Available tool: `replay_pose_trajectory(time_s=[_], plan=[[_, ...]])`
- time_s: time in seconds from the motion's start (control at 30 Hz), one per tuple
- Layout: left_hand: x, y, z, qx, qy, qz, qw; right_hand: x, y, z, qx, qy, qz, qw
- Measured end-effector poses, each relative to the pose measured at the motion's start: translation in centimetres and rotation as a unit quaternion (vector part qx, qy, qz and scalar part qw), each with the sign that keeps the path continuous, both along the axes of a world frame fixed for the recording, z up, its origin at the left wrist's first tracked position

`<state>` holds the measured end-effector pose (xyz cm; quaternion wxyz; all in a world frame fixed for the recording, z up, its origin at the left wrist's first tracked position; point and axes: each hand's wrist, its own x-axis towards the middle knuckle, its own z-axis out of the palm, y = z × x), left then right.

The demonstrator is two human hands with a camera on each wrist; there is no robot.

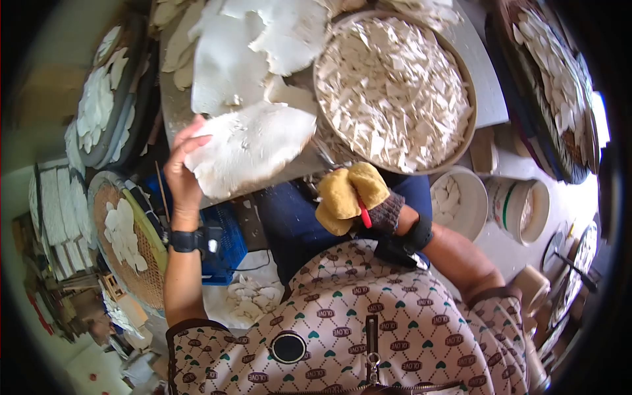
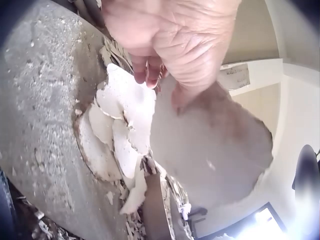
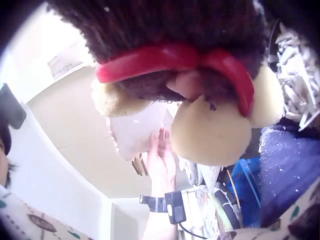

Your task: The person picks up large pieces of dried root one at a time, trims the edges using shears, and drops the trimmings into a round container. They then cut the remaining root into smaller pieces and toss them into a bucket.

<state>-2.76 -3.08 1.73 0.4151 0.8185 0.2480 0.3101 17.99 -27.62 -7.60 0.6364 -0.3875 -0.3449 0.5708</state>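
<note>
My left hand (image 1: 184, 168) pinches the left edge of a white, thin, flat piece with an irregular brownish rim (image 1: 253, 148), tilted over the table's near edge. In the left wrist view, the thumb lies on one face of that piece (image 2: 215, 155). My right hand (image 1: 359, 197), in a dark knit glove with thick yellow finger pads (image 3: 210, 132), grips scissors with red handles (image 3: 150, 62) above the lap. Their blades are mostly hidden by the pads. More large white sheets (image 1: 227, 66) lie on the table (image 1: 488, 99) beyond the left hand.
A big round tray (image 1: 471, 115) full of cut white strips stands right of the sheets. Below it are a pale bucket (image 1: 479, 197) and a green-striped bucket (image 1: 503, 201). A blue crate (image 1: 227, 247) and a woven tray (image 1: 148, 283) with white pieces are at left.
</note>
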Motion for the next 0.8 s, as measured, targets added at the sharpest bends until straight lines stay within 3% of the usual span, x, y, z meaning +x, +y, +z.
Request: replay_pose_trajectory(time_s=[0.03, 0.07, 0.13, 0.2, 0.23, 0.27, 0.3, 0.33, 0.47, 0.5, 0.57, 0.6, 0.67, 0.7, 0.73, 0.8], plan=[[-0.1, -0.1, -0.2, 0.023, -0.016, 0.003, 1.000, -0.3, 0.1, -0.7, -0.027, -0.051, -0.029, 0.998], [0.0, -1.1, 0.0, -0.060, -0.012, 0.079, 0.995, -0.5, 0.1, -1.4, -0.058, -0.100, -0.056, 0.992], [-0.1, -2.8, -0.4, -0.169, -0.056, 0.183, 0.967, 0.4, 0.5, -1.1, -0.091, 0.015, 0.012, 0.996], [-0.6, -4.3, 0.1, -0.250, -0.091, 0.173, 0.948, 0.7, -0.6, 0.3, -0.088, 0.091, 0.100, 0.987], [-0.2, -4.9, 0.7, -0.294, -0.124, 0.170, 0.932, 0.8, -0.4, 1.8, -0.030, -0.186, 0.114, 0.975], [-0.3, -5.1, 0.6, -0.292, -0.135, 0.170, 0.931, 0.7, -0.1, 0.9, -0.038, 0.032, 0.117, 0.992], [-0.5, -5.4, 0.5, -0.294, -0.145, 0.170, 0.929, 0.5, -0.2, -0.7, -0.050, 0.249, 0.119, 0.960], [-0.7, -5.8, 0.7, -0.308, -0.150, 0.156, 0.926, 0.4, -0.7, -1.9, -0.032, 0.206, 0.116, 0.971], [-1.8, -7.9, 1.7, -0.341, -0.148, 0.168, 0.913, -0.3, -1.6, -3.5, -0.060, 0.465, 0.157, 0.869], [-2.4, -8.3, 1.4, -0.342, -0.155, 0.166, 0.912, -0.4, -2.0, -4.2, -0.073, 0.311, 0.128, 0.939], [-4.0, -9.1, 0.2, -0.350, -0.163, 0.198, 0.901, -0.2, -1.7, -0.8, -0.101, 0.021, 0.114, 0.988], [-4.6, -9.7, 0.0, -0.352, -0.177, 0.210, 0.895, -0.5, -2.0, -3.4, -0.074, 0.146, 0.104, 0.981], [-6.1, -11.0, -0.2, -0.363, -0.204, 0.229, 0.880, -1.4, -1.8, -1.3, -0.176, 0.279, 0.081, 0.940], [-7.0, -11.7, -0.1, -0.373, -0.216, 0.232, 0.872, -1.6, -1.9, -1.5, -0.138, 0.120, 0.106, 0.977], [-7.8, -12.6, 0.3, -0.378, -0.227, 0.262, 0.858, -1.8, -1.9, -1.7, -0.099, -0.044, 0.114, 0.987], [-9.9, -14.4, 0.3, -0.376, -0.233, 0.301, 0.845, -1.7, -2.1, -1.5, -0.088, -0.174, 0.110, 0.975]])
